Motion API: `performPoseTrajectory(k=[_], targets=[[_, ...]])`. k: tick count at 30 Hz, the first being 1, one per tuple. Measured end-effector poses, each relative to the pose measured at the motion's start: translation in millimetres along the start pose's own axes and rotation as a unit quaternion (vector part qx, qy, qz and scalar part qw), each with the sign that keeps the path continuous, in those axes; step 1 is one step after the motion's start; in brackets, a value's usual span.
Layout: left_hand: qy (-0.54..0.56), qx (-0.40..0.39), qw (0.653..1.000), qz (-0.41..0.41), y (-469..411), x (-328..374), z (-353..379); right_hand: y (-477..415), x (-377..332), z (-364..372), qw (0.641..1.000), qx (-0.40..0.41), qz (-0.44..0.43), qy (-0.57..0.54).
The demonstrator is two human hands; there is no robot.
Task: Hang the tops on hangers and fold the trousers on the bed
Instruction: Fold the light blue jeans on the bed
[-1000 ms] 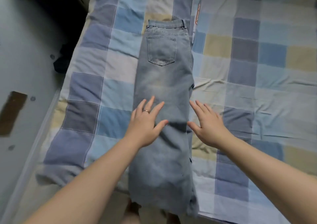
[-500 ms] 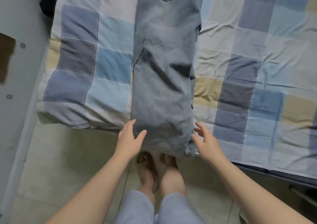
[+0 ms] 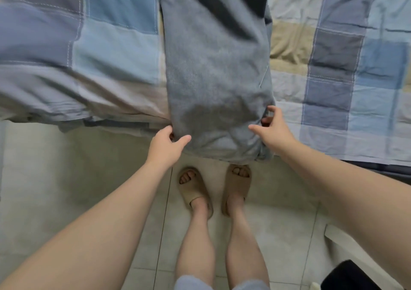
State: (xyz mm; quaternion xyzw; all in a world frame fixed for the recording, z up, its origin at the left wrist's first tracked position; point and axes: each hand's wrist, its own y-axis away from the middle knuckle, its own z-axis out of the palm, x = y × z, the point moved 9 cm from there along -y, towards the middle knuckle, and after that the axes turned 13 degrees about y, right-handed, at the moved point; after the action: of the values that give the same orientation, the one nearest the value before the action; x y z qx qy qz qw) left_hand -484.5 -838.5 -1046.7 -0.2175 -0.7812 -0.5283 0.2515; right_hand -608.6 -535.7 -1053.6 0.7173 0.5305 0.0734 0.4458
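Both hands have left the middle of the trousers [image 3: 218, 67], where they lay flat one second ago, and have come down to the hem end at the edge of the bed [image 3: 111, 52]. Half a second ago they stood beside that end, apart from the cloth. The left hand [image 3: 165, 147] now grips the left corner, thumb on top and fingers tucked under. The right hand [image 3: 274, 132] now touches the right corner, thumb on the cloth and fingers curled at the side fold; a firm hold cannot be confirmed. The view has tipped downward: waistband and pocket are out of frame, and the sandals [image 3: 192, 187] now show in full.
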Motion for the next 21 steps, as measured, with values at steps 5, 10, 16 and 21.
performPoseTrajectory(k=[5,10,16,21], targets=[[0.033,-0.009,0.999,-0.009,3.8,-11.3,12.1,-10.2,7.4,3.3,1.000,0.016,0.027,-0.003],[0.072,-0.015,0.997,-0.028,23.4,-24.1,24.0,-12.2,20.9,5.7,0.999,0.007,0.041,0.034],[0.077,-0.041,0.991,-0.105,49.3,-53.0,38.1,1.3,32.8,15.0,0.994,-0.107,0.032,-0.012],[0.062,-0.041,0.992,-0.099,64.4,-51.1,47.6,26.4,32.6,-5.2,0.996,-0.065,-0.045,-0.050]])
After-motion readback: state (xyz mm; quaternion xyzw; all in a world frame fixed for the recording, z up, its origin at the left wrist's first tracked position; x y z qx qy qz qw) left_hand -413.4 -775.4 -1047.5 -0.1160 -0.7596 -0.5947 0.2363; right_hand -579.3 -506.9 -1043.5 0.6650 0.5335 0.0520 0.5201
